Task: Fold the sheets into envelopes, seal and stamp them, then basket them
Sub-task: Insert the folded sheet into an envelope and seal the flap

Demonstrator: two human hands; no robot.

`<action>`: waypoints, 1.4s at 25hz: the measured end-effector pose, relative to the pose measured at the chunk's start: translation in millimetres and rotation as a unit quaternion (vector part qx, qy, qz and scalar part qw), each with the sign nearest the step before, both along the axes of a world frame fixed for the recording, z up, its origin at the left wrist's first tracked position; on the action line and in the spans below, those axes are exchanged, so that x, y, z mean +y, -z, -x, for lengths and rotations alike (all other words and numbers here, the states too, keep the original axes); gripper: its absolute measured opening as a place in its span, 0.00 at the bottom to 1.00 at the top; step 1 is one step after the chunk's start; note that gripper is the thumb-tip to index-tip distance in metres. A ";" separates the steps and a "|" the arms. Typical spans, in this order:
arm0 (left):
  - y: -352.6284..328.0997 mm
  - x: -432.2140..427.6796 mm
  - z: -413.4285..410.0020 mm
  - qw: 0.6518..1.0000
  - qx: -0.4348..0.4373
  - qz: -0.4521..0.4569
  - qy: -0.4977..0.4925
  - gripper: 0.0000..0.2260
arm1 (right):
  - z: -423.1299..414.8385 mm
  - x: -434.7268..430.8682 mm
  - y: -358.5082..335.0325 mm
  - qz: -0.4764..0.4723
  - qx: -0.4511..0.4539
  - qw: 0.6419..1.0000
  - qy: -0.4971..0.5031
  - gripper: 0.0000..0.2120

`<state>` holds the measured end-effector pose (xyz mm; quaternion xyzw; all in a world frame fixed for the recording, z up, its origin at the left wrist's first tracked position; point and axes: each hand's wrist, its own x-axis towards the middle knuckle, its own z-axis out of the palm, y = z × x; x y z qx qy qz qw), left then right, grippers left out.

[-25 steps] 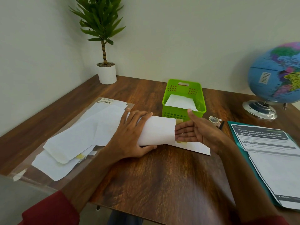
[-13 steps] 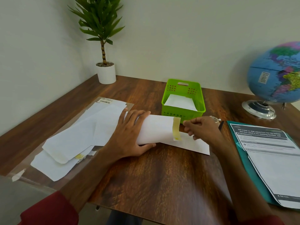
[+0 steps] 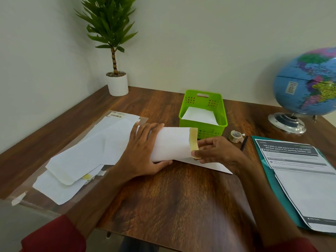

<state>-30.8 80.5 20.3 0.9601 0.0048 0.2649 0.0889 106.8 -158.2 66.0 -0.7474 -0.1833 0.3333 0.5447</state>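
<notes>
A: What's changed since half a second ago?

B: My right hand (image 3: 216, 151) has dropped to the near end of the strip (image 3: 193, 142); thumb and fingertips now pinch it at the flap's (image 3: 172, 142) lower corner. A moment back that hand sat higher, by the strip's far end. My left hand (image 3: 143, 151) hasn't budged: palm flat on the rolled-over flap, fingers spread, thumb tucked under the near edge.

A: Count for me.

B: One envelope (image 3: 214, 165) under my hands, mid-table (image 3: 172, 206), just in front of the basket (image 3: 203, 99). One basket, one white envelope visible inside. One tape roll (image 3: 235, 136), one pen (image 3: 244, 143) beside it, right of the basket. The loose pile (image 3: 81, 153) at left, I can't count; they overlap.

A: And the envelope itself?

B: White, long, flap curled over in a soft bulge, not creased flat. A yellowish strip runs across the flap's edge. The lower body pokes out rightward beneath my right hand, flat on the wood.
</notes>
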 end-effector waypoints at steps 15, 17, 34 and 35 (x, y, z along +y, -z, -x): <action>-28.9 -27.5 -47.8 0.980 0.187 0.005 0.073 0.57 | -3.8 -12.9 -9.4 -0.013 -0.018 0.997 -0.067 0.16; -23.6 -27.8 -45.2 0.987 0.134 -0.023 0.087 0.55 | -6.9 -13.0 -6.9 -0.026 -0.011 0.998 -0.053 0.11; -13.3 -15.2 -37.6 0.993 0.052 0.001 0.110 0.47 | -32.7 -20.4 16.5 0.232 -0.393 0.888 -0.051 0.30; -12.3 -15.2 -37.6 0.992 0.058 0.000 0.109 0.47 | -31.7 -17.1 19.5 0.245 -0.407 0.877 -0.077 0.33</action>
